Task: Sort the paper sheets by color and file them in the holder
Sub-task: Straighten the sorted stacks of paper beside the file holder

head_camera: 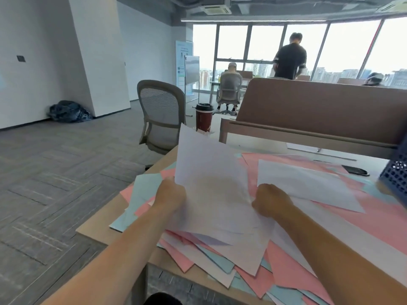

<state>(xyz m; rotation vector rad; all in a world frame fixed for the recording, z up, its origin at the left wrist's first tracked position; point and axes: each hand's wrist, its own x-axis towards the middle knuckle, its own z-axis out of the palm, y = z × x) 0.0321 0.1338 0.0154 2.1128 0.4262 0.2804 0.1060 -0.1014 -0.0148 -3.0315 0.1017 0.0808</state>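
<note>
White sheets held upright in both hands, above desk
Left hand curled round the left edge of the white sheets; right hand fisted tight on their lower right edge, fingertips hidden by paper. Under the white sheets: mixed pile of pink and pale blue paper, spread over the desk. Right of them: spare sheet, white, flat on the pile; further right a black phone and the dark blue mesh holder, cut off by the frame. Behind them: red cup with black lid; grey chair
</note>
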